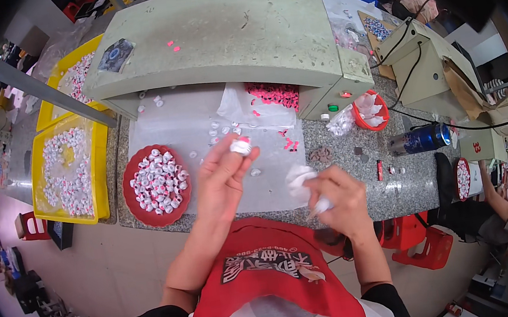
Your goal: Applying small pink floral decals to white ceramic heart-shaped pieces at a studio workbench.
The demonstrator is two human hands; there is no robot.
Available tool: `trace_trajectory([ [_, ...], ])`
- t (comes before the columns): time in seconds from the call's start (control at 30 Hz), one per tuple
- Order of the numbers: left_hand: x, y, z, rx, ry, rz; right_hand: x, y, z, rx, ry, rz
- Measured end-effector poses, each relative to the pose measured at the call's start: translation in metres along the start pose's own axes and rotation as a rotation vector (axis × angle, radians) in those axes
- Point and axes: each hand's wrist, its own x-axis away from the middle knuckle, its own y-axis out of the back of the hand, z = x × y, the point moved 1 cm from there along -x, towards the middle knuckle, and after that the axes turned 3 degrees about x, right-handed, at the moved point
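Note:
My left hand [220, 178] is raised over the front of the worktable, its fingertips pinching a small white piece with a pink patch [241, 146]. To its right, my right hand [340, 195] grips a crumpled white cloth [300, 181]. A thin tip shows below those fingers, too blurred to name. Beside my left hand stands a red scalloped plate [141, 216] heaped with small white-and-pink pieces [157, 179]. Under both hands lies a white paper sheet [271, 197], with a few more small white pieces scattered on it.
A long pale-green metal housing [208, 32] spans the table's back, with bright pink bits [275, 95] beneath it. Yellow trays [103, 169] of pieces stand at the left. On the right are a red tissue-filled cup [381, 120] and a blue can [418, 139]. Another person [505, 217] works far right.

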Motion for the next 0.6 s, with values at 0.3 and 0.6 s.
trace_trajectory([
  [0.3, 0.004, 0.009, 0.001, -0.104, 0.114, 0.057, 0.078, -0.131, -0.159, 0.052, -0.833, -0.039],
  [0.6, 0.012, 0.004, 0.000, -0.171, 0.179, 0.071, 0.035, -0.202, -0.188, 0.149, -0.693, 0.082],
])
